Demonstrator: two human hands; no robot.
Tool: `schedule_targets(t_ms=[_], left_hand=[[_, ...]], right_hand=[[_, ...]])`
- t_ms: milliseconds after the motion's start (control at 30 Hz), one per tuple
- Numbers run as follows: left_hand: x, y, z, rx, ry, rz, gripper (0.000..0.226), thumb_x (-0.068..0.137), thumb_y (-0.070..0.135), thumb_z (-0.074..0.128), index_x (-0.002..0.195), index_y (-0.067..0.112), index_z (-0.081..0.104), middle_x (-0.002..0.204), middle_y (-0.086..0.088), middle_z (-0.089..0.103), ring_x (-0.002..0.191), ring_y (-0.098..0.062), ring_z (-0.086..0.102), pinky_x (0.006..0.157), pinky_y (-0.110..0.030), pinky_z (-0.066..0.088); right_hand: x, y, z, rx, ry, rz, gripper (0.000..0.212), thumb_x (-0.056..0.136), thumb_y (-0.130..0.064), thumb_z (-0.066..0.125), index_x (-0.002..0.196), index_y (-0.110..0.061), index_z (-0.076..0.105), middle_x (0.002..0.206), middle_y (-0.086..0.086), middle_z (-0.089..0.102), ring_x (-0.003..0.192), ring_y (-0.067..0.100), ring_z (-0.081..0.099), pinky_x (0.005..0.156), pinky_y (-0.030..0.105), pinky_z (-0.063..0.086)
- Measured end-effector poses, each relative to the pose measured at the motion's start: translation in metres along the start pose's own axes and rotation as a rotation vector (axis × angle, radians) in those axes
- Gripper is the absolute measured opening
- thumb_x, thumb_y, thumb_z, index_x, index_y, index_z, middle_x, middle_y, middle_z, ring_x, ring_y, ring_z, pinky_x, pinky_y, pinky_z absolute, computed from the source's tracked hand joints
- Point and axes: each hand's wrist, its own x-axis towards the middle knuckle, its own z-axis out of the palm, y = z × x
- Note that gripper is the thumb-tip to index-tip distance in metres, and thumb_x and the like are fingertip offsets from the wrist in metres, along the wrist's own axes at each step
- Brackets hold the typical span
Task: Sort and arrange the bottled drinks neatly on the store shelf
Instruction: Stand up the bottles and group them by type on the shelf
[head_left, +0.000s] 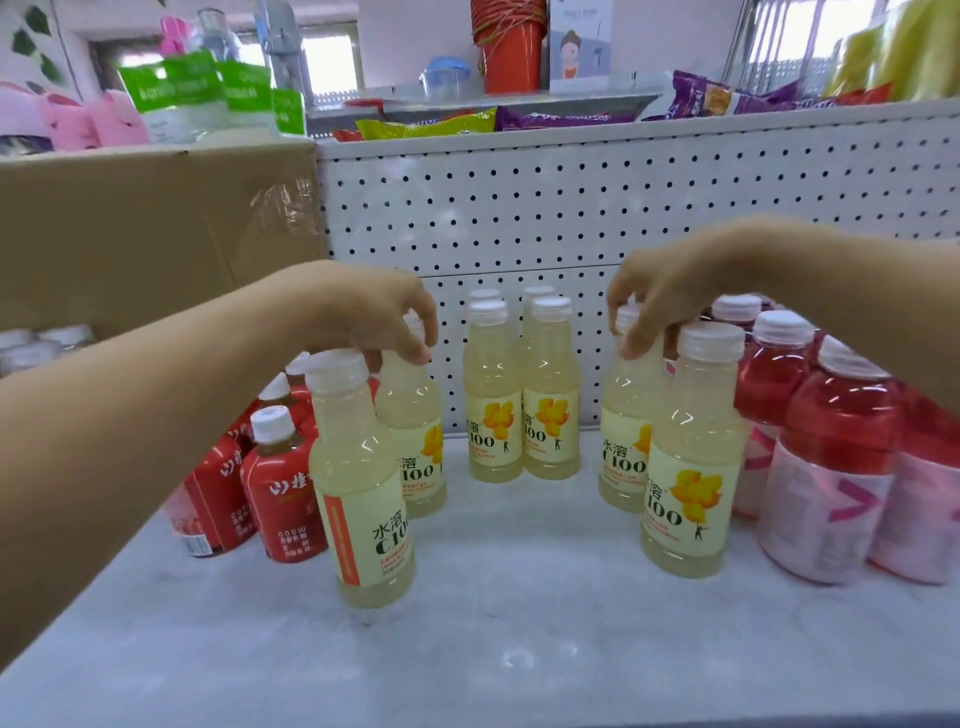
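Observation:
Several pale yellow lemon drink bottles stand on the white shelf (509, 597). My left hand (374, 312) grips the neck of one yellow bottle (415, 447), behind another yellow bottle (363, 493) at the front left. My right hand (660, 296) grips the cap of a yellow bottle (623, 441), with a further yellow bottle (691, 467) just in front of it. A tight group of yellow bottles (522, 410) stands at the back against the pegboard. Red-labelled bottles (280, 483) are at the left and pink drink bottles (831, 457) at the right.
A white pegboard back panel (623, 208) closes the shelf behind. A cardboard box (145, 234) fills the upper left. Snack bags (545, 119) and red cups (511, 47) sit on the shelf above. The front of the shelf surface is bare.

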Motion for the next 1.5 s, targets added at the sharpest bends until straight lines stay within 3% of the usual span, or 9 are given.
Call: schedule_targets(t_ms=[300, 500, 567, 700, 1000, 1133, 1200, 1333, 1500], left_hand=[[-0.003, 0.035, 0.01, -0.14, 0.016, 0.184, 0.033, 0.093, 0.03, 0.066, 0.124, 0.035, 0.056, 0.131, 0.006, 0.045, 0.081, -0.014, 0.071, 0.087, -0.039, 0.056], [-0.007, 0.047, 0.06, -0.417, 0.336, 0.064, 0.057, 0.099, 0.028, 0.057, 0.149, 0.021, 0.028, 0.149, -0.007, 0.04, 0.116, -0.023, 0.05, 0.087, -0.029, 0.035], [-0.005, 0.051, 0.077, -0.572, 0.414, 0.036, 0.055, 0.099, 0.028, 0.057, 0.147, 0.021, 0.031, 0.14, -0.009, 0.047, 0.108, -0.023, 0.051, 0.084, -0.031, 0.037], [0.003, 0.052, 0.083, -0.692, 0.464, 0.08, 0.051, 0.098, 0.026, 0.06, 0.144, 0.024, 0.038, 0.135, -0.007, 0.053, 0.104, -0.018, 0.053, 0.082, -0.031, 0.041], [0.003, 0.05, 0.09, -0.746, 0.519, 0.139, 0.058, 0.096, 0.027, 0.063, 0.149, 0.025, 0.037, 0.146, -0.004, 0.048, 0.128, -0.021, 0.048, 0.102, -0.033, 0.041], [-0.017, 0.059, 0.108, -0.501, 0.624, 0.147, 0.074, 0.098, 0.032, 0.059, 0.157, 0.023, 0.015, 0.155, -0.005, 0.029, 0.142, -0.022, 0.03, 0.112, -0.033, 0.028], [-0.037, 0.057, 0.12, -0.421, 0.789, 0.233, 0.069, 0.096, 0.027, 0.061, 0.154, 0.018, 0.026, 0.15, -0.005, 0.037, 0.138, -0.021, 0.035, 0.11, -0.035, 0.032], [-0.069, 0.036, 0.153, -0.267, 1.181, 0.362, 0.052, 0.089, 0.012, 0.066, 0.138, 0.008, 0.05, 0.14, -0.011, 0.051, 0.135, -0.028, 0.042, 0.111, -0.05, 0.035], [-0.088, 0.017, 0.181, -0.673, 1.175, 0.111, 0.076, 0.085, 0.011, 0.072, 0.149, 0.007, 0.03, 0.15, -0.012, 0.033, 0.14, -0.025, 0.031, 0.119, -0.041, 0.025]], right_hand=[[-0.008, -0.041, 0.009, 0.139, -0.036, -0.113, 0.03, 0.088, -0.021, 0.072, 0.114, -0.022, 0.058, 0.099, 0.009, 0.066, 0.082, 0.024, 0.073, 0.083, 0.037, 0.058], [-0.025, -0.049, 0.048, 0.25, 0.287, -0.047, 0.047, 0.092, -0.025, 0.066, 0.134, -0.018, 0.046, 0.096, -0.002, 0.052, 0.074, 0.014, 0.059, 0.061, 0.028, 0.049], [-0.024, -0.049, 0.057, 0.304, 0.354, -0.05, 0.047, 0.093, -0.024, 0.065, 0.135, -0.018, 0.044, 0.105, -0.001, 0.047, 0.071, 0.008, 0.048, 0.055, 0.023, 0.036], [-0.019, -0.05, 0.059, 0.33, 0.412, -0.073, 0.045, 0.094, -0.02, 0.063, 0.135, -0.019, 0.046, 0.136, 0.005, 0.048, 0.095, 0.017, 0.045, 0.066, 0.027, 0.038], [-0.02, -0.056, 0.074, 0.23, 0.524, -0.07, 0.057, 0.095, -0.024, 0.062, 0.145, -0.018, 0.036, 0.143, 0.01, 0.042, 0.123, 0.027, 0.049, 0.089, 0.032, 0.04], [-0.039, -0.054, 0.095, -0.129, 0.794, -0.159, 0.066, 0.089, -0.025, 0.066, 0.147, -0.015, 0.035, 0.144, 0.014, 0.04, 0.131, 0.032, 0.035, 0.106, 0.048, 0.036], [-0.053, -0.04, 0.105, -0.127, 1.033, -0.22, 0.06, 0.082, -0.023, 0.07, 0.138, -0.011, 0.049, 0.139, 0.016, 0.047, 0.128, 0.028, 0.03, 0.109, 0.056, 0.031], [-0.074, -0.008, 0.143, 0.248, 1.224, -0.107, 0.063, 0.083, -0.027, 0.063, 0.141, -0.01, 0.044, 0.142, 0.014, 0.043, 0.132, 0.029, 0.034, 0.113, 0.05, 0.028], [-0.077, 0.001, 0.19, 1.006, 0.877, 0.108, 0.087, 0.082, -0.039, 0.074, 0.151, -0.026, 0.023, 0.145, -0.001, 0.045, 0.129, 0.016, 0.047, 0.11, 0.046, 0.04]])
